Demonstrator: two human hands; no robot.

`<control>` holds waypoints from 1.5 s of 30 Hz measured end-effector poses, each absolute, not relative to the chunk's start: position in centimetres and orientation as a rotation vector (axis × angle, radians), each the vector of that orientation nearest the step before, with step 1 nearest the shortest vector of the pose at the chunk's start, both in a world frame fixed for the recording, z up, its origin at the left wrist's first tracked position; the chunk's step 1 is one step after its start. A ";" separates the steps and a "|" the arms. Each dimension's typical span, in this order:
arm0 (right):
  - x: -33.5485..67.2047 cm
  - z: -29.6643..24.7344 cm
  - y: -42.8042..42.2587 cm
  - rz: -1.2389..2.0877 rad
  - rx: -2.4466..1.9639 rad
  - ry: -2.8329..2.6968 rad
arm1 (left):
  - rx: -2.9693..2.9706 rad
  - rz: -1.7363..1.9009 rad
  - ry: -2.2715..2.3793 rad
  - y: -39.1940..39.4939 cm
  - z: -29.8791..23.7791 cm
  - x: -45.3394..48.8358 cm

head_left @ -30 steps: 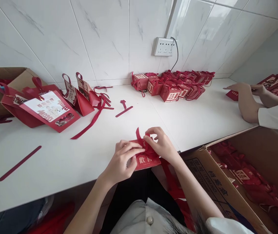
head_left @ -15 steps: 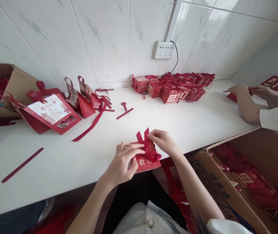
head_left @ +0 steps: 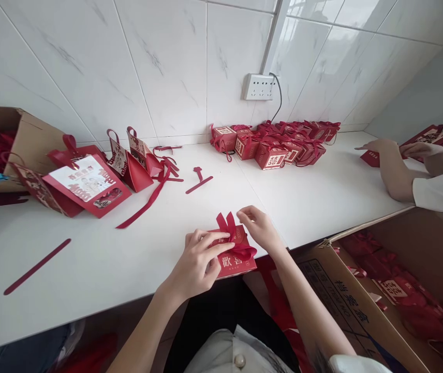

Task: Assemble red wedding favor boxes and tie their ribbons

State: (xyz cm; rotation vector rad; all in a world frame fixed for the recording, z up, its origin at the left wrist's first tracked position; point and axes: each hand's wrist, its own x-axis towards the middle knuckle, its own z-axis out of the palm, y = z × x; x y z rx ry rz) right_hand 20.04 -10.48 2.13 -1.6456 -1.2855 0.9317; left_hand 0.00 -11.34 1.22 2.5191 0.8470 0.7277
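A red gift box [head_left: 232, 265] with gold characters lies at the front edge of the white table, below me. A dark red ribbon bow [head_left: 245, 252] is tied over it, its two tails pointing away from me. My left hand [head_left: 198, 259] is on the box's left side, its index and middle fingers pressing the bow's knot; the bow's left loop is mostly hidden beneath them. Just right of the ribbon tails, my right hand [head_left: 261, 228] is raised with loosely bent fingers, apart from the ribbon and holding nothing.
Several small red boxes [head_left: 271, 155] stand by the wall. To the left are red handled bags [head_left: 93, 181], ribbon strips [head_left: 37, 267] and a carton [head_left: 31, 140]. At right, a co-worker's hands [head_left: 388, 160] touch red card; an open carton [head_left: 338, 295] sits below the table edge.
My right hand has let go of the right ribbon tail and moved slightly away. My left hand's fingers stay on the bow. The view has tilted up a little.
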 end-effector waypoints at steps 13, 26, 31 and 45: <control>21.1 3.5 -16.9 0.989 -1.791 -1.514 | 2.513 0.708 0.861 -11.3 1.3 0.0; 19.7 3.5 -16.4 0.827 -1.748 -1.508 | 2.509 0.707 0.874 -11.5 1.2 -0.1; 19.2 3.9 -16.5 0.697 -1.701 -1.480 | 2.501 0.718 0.878 -11.5 1.2 0.0; 19.6 2.8 -16.1 1.075 -1.483 -1.353 | 2.483 0.732 0.891 -11.6 1.1 -0.2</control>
